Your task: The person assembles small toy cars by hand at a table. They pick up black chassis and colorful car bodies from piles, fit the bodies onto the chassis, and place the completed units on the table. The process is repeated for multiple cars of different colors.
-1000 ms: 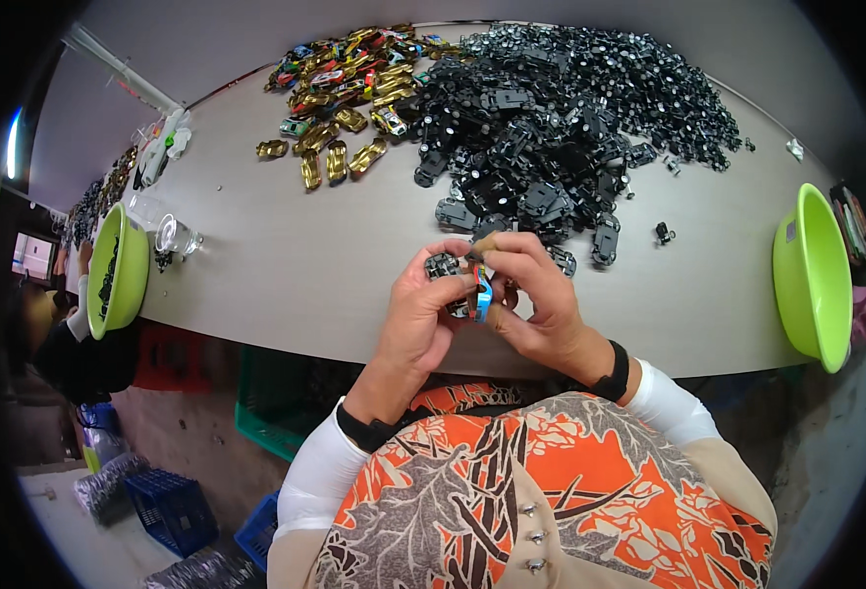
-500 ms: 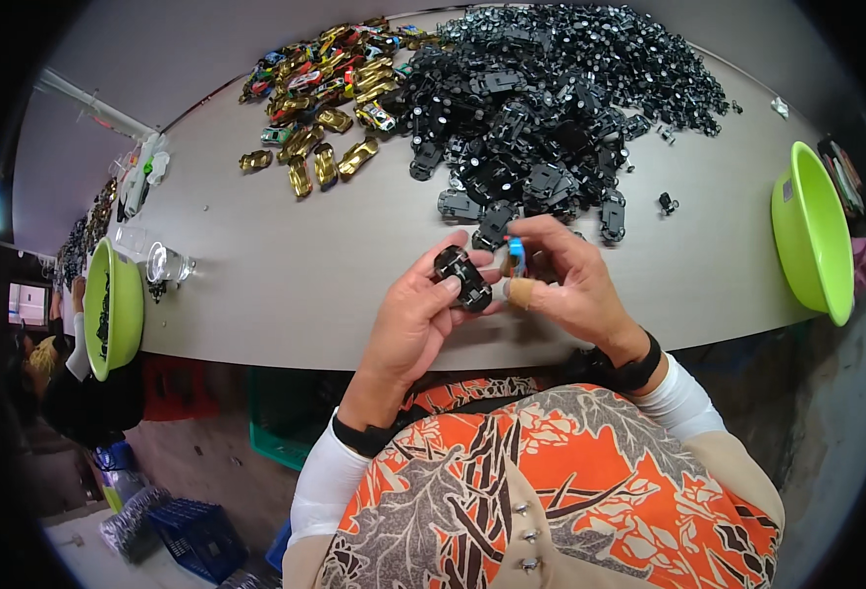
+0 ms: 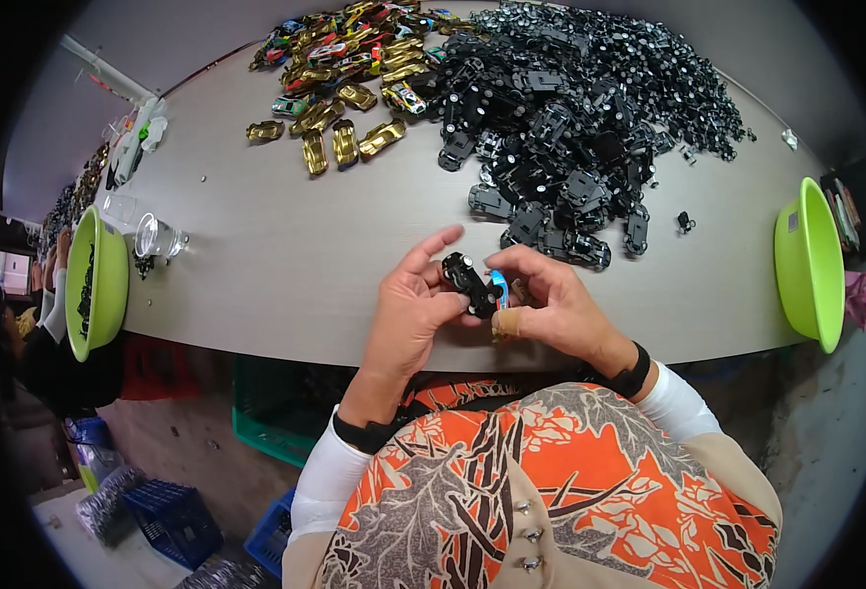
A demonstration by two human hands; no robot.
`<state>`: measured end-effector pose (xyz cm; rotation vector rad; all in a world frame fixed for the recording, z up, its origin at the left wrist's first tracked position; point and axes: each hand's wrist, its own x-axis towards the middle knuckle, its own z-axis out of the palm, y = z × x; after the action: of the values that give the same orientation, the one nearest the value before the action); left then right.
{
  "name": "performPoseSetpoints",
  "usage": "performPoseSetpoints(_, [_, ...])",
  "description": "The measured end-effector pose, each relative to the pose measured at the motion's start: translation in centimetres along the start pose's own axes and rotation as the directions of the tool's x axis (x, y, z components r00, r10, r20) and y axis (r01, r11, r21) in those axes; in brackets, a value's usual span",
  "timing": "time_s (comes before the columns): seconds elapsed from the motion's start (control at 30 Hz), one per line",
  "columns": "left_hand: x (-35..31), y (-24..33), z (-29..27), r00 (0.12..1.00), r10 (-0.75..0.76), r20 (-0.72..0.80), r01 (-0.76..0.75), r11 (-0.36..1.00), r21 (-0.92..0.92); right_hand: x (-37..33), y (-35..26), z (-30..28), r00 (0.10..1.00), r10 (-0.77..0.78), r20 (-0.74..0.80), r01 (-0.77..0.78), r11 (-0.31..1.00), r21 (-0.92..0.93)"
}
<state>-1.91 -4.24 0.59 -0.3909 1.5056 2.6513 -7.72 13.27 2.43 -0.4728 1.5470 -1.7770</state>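
Note:
Between my two hands, above the near edge of the table, are two toy car parts. My left hand point(image 3: 415, 312) grips a black toy car chassis point(image 3: 466, 285) with small wheels, thumb across it and the index finger raised. My right hand point(image 3: 551, 306), a tan bandage on its thumb, pinches a blue toy car body point(image 3: 499, 287) with some red and yellow. The body is up against the chassis's right side; whether they are joined I cannot tell. Just beyond my hands begins a big heap of black chassis point(image 3: 551, 177).
Gold and coloured car bodies point(image 3: 345, 143) lie at the far left. Wheel sets point(image 3: 649, 69) are piled at the back right. A green basin point(image 3: 808, 265) stands at the right edge, another green basin point(image 3: 109, 285) at the left beside a clear cup point(image 3: 158, 237). Another person sits far left.
My right hand has brought the blue car body left against the chassis. The chassis has turned in my left hand, whose index finger is now raised. The whole view has shifted slightly.

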Motion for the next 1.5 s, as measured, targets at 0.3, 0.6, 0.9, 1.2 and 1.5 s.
performPoseSetpoints(0.3, [0.4, -0.7, 0.1, 0.988, 0.143, -0.059, -0.144, 0.989, -0.011, 0.2, 0.4, 0.2, 0.997, -0.041, -0.066, 0.041, 0.999, 0.012])
performPoseSetpoints(0.6, [-0.8, -0.4, -0.2, 0.995, -0.026, 0.1, 0.004, 0.976, 0.218, 0.9, 0.4, 0.3, 0.969, -0.232, -0.087, 0.2, 0.938, -0.283])
performPoseSetpoints(0.9, [-1.1, 0.2, -0.9, 0.991, -0.033, 0.13, -0.001, 0.967, 0.253, 0.8, 1.0, -0.4, 0.96, -0.281, -0.007, 0.265, 0.915, -0.306])
performPoseSetpoints(1.2, [-0.5, 0.3, -0.6, 0.994, -0.018, 0.108, 0.035, 0.987, -0.154, 0.0, 0.3, -0.1, 0.943, -0.31, -0.118, 0.282, 0.937, -0.207])
performPoseSetpoints(1.5, [-1.0, 0.3, -0.5, 0.995, 0.003, 0.096, 0.01, 0.991, -0.137, -0.5, 0.0, 0.3, 0.918, -0.39, -0.076, 0.335, 0.862, -0.38])
